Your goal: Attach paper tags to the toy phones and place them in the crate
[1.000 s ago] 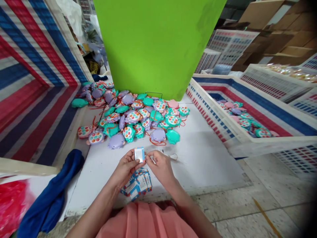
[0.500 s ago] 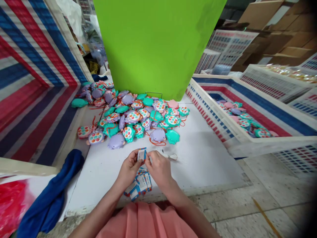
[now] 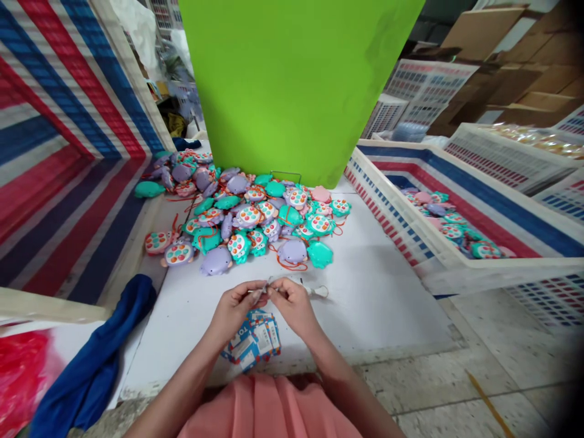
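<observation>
My left hand [image 3: 232,309] and my right hand [image 3: 292,305] meet fingertip to fingertip above the white tabletop. Both are closed in a pinch around a small, thin whitish thing [image 3: 266,287], too small to name. Just below them lies a loose pile of printed cards [image 3: 260,340], blue-edged with white labels. A bundle of thin white strings [image 3: 316,291] rests just right of my right hand. Beyond my hands, turtle- and whale-like plastic toys [image 3: 249,216] in green, purple and pink lie heaped, several with orange cords.
A green panel [image 3: 292,91] stands behind the toys. On the right is a white crate [image 3: 460,260] with a striped lining and more toys. A striped-lined crate [image 3: 59,311] stands at left, beside a blue cloth [image 3: 109,359] and a red plastic bag [image 3: 22,371].
The card that was upright in my left hand no longer shows there. More of the card pile is visible, with large lettering showing. My fingertips have come together on the thin whitish thing.
</observation>
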`<state>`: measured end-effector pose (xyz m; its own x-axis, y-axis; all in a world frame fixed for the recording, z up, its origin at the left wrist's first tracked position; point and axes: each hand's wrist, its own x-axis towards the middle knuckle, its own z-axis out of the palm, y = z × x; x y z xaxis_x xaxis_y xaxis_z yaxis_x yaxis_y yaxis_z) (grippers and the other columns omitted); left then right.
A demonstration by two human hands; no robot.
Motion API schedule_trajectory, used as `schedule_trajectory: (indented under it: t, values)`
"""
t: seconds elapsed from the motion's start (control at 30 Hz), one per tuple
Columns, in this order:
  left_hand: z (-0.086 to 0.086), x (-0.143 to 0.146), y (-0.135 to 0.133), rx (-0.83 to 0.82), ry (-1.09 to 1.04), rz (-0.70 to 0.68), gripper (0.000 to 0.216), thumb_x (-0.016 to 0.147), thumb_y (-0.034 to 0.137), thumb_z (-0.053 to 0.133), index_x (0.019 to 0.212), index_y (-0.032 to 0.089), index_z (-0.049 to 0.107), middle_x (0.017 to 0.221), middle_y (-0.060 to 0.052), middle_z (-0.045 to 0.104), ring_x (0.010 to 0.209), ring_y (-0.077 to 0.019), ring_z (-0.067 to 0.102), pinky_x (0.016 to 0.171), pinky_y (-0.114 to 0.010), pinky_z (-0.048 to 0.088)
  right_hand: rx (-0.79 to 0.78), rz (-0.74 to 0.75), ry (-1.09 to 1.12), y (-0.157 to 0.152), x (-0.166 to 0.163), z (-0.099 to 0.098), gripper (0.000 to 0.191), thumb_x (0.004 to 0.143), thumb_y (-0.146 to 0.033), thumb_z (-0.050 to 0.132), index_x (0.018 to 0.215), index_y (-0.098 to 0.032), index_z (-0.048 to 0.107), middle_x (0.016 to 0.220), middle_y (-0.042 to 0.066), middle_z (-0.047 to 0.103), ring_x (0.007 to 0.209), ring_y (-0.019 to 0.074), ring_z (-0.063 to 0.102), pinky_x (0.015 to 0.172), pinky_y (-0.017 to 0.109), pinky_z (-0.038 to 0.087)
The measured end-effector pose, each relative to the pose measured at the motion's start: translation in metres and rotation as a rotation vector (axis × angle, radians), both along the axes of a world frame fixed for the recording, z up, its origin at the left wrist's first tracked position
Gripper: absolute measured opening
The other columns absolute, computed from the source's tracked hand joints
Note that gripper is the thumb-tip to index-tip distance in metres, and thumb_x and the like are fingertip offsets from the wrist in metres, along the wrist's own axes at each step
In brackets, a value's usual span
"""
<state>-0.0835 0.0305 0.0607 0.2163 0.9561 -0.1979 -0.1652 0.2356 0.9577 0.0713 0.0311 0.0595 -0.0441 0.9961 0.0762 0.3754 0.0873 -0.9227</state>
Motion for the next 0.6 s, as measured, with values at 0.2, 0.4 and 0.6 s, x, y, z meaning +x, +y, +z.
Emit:
schedule_trajectory:
  t: [0.2,0.4,0.6]
  values:
    - [0.001,-0.001,0.003,0.234,0.303,0.104,0.008,0.073,0.025,0.065,0.075,0.019,0.068,0.071,-0.001,0.066,0.067,-0.0154,0.057,0.063,-0.024,0.043,-0.148,0.110,0.255,-0.002,-0.004,-0.008,0.013,0.077,-0.027,0.056,0.072,-0.015,0.058,0.062,-0.004,0.052,0.058,0.0101,0.045,0.053,0.020,0.037]
    - [0.006,-0.004,0.005,0.457,0.518,0.147,0.015,0.082,0.030,0.053,0.070,0.020,0.056,0.071,0.000,0.054,0.068,-0.0159,0.049,0.064,-0.025,0.037,-0.051,0.085,0.313,-0.004,-0.009,-0.010,0.019,0.082,-0.034,0.054,0.094,-0.018,0.052,0.058,-0.007,0.042,0.052,0.0097,0.041,0.048,0.020,0.035]
    - [0.005,-0.005,0.004,0.517,0.694,0.158,0.026,0.088,0.029,0.043,0.063,0.020,0.047,0.063,0.002,0.044,0.060,-0.0142,0.044,0.061,-0.025,0.032,0.148,0.132,0.163,-0.014,-0.010,-0.003,0.034,0.089,-0.035,0.045,0.120,-0.021,0.041,0.066,-0.004,0.047,0.056,0.0110,0.047,0.053,0.021,0.040]
